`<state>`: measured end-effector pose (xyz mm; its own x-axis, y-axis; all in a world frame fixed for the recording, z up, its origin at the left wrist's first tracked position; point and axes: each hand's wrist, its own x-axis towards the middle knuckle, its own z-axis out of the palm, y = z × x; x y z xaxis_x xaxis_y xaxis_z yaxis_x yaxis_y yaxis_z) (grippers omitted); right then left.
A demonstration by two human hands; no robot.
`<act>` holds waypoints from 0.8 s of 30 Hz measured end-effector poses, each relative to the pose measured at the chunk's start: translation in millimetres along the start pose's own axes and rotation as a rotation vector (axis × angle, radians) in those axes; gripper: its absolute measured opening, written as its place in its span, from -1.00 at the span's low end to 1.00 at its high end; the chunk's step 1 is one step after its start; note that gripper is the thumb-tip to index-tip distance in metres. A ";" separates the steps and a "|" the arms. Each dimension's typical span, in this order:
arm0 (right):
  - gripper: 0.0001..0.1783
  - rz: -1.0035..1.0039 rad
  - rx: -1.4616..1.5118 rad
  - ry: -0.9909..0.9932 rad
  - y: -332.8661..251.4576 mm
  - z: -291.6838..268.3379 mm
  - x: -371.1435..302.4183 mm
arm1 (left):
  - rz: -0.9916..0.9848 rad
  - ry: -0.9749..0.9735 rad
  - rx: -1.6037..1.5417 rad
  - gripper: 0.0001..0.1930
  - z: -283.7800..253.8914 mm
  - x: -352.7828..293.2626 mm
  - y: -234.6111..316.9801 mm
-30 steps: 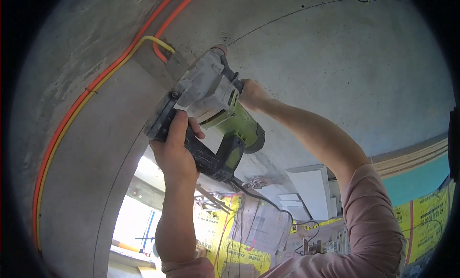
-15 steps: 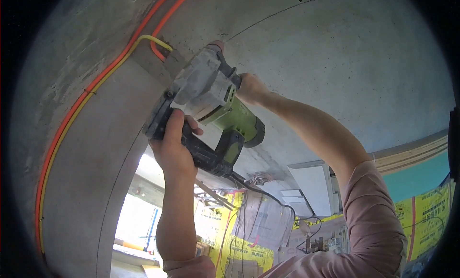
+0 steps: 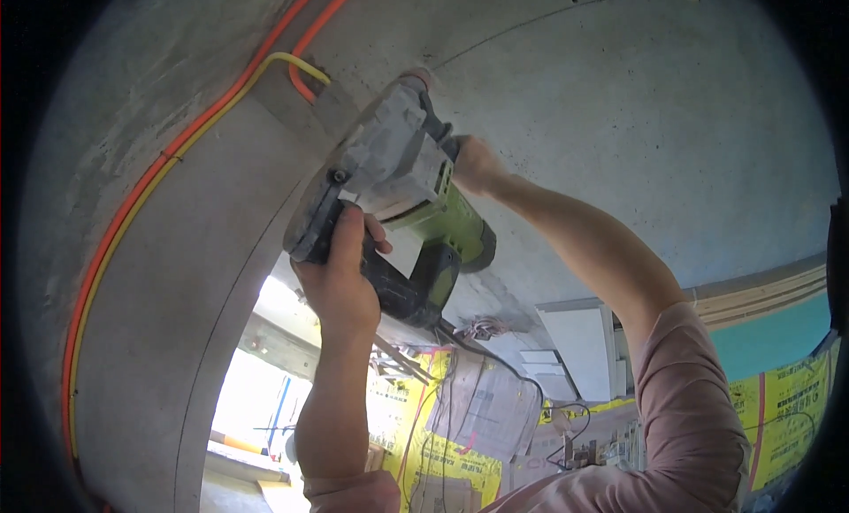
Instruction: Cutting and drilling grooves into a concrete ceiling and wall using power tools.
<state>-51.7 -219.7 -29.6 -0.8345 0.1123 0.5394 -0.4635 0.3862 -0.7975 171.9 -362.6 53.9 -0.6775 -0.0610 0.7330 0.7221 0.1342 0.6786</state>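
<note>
Both my hands hold up a dusty rotary hammer drill (image 3: 402, 150) with a grey body, a green motor housing and a black rear handle. My left hand (image 3: 340, 270) is wrapped around that rear handle, thumb upward near the switch area. Further up, my right hand (image 3: 479, 165) grips the black side handle by the front end. The drill's nose points up at the grey concrete surface (image 3: 619, 115). No bit is visible, so I cannot tell whether it touches the concrete.
Orange conduits (image 3: 190, 128) and a yellow conduit (image 3: 305, 65) run along the concrete at left. A black cord (image 3: 482, 347) trails from the drill. White panels (image 3: 579, 349), yellow printed sheeting (image 3: 787, 407) and a bright window opening (image 3: 256, 394) lie beyond my arms.
The drill and my left hand have shifted slightly to the right in the view. The conduits have also shifted a little. Both hands keep their grip.
</note>
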 end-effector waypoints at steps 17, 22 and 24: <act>-0.73 -0.045 0.072 0.071 -5.3 5.0 3.1 | -0.023 -0.017 -0.002 -0.83 0.2 5.3 2.5; -0.73 -0.026 0.090 0.075 -0.3 4.3 2.7 | -0.028 -0.036 0.026 -0.86 2.4 5.8 5.0; -0.72 -0.027 0.059 0.050 0.8 3.0 4.5 | -0.017 -0.007 0.017 -0.89 3.7 3.7 3.6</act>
<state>-56.7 -221.6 -28.6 -0.8064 0.1484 0.5724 -0.5037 0.3348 -0.7964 171.5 -358.7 58.9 -0.6908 -0.0566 0.7208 0.7078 0.1503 0.6902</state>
